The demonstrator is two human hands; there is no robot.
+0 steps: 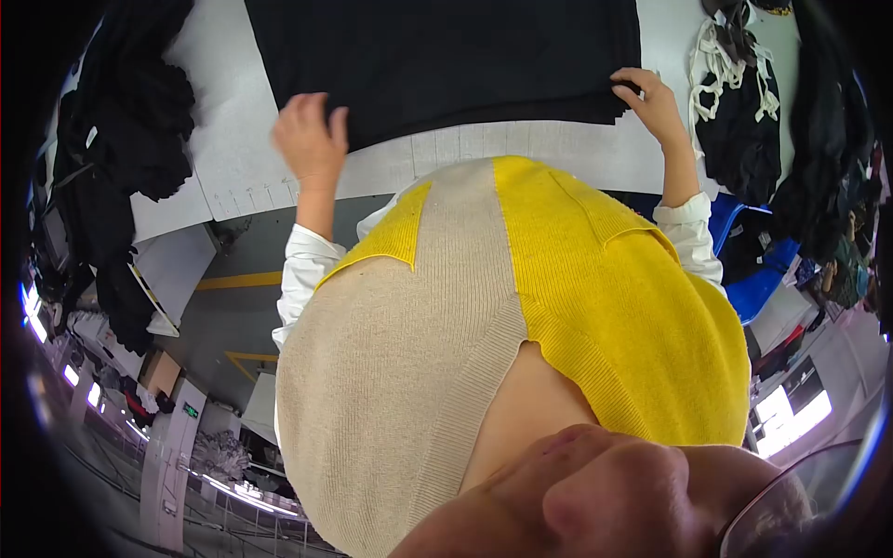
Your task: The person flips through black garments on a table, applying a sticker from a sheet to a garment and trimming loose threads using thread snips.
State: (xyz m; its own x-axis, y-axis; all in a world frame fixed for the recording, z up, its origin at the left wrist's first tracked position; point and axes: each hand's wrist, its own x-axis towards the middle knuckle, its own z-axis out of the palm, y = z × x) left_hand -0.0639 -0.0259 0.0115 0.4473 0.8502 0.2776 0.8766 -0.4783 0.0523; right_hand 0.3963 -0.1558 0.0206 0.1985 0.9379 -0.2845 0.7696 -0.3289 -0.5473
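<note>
A stack of black fabric lies on the white table, its layered near edge towards my body. My left hand is at the left near corner of the fabric, palm down, fingers stretched out and thumb apart; it is slightly blurred. At the right edge, my right hand has its thumb and forefinger curled around the near corner of the black fabric, pinching it. The far part of the fabric runs out of view at the top.
Dark garments are heaped at the table's left end. On the right hang or lie black pieces with white straps. A blue chair stands below the right side. The white table's near edge runs in front of my body.
</note>
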